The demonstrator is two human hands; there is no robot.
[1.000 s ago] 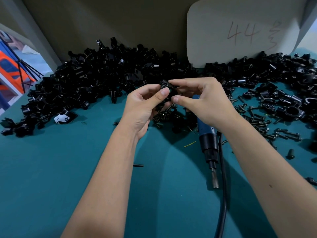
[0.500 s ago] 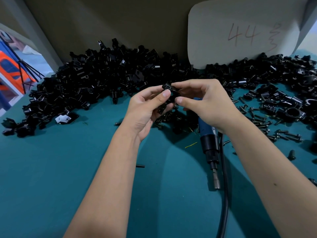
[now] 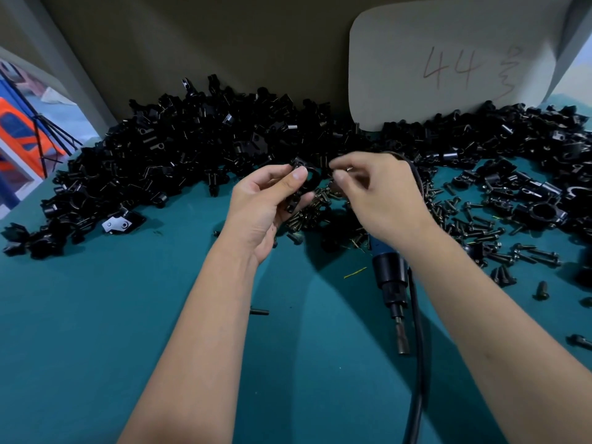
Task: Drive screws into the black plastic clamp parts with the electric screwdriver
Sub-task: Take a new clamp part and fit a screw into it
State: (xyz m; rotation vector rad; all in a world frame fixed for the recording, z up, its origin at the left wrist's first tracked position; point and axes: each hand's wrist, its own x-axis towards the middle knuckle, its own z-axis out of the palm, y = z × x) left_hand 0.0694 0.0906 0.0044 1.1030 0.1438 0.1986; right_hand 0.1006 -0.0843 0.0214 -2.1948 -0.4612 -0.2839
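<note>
A clamp part (image 3: 304, 184) is gripped in the left hand (image 3: 266, 203), hole presented toward three o'clock; the right hand (image 3: 381, 200) fingers (image 3: 339, 177) are pinched narrow, seemingly on a screw.

A teal worktop (image 3: 96, 331) carries a long heap of black clamp parts (image 3: 192, 155) along its far edge. Loose screws (image 3: 474, 225) lie scattered at right, near a single screw (image 3: 259, 312) at centre. The electric screwdriver (image 3: 392, 283) lies among them, its black cable (image 3: 416, 363) trailing toward the near edge.
</note>
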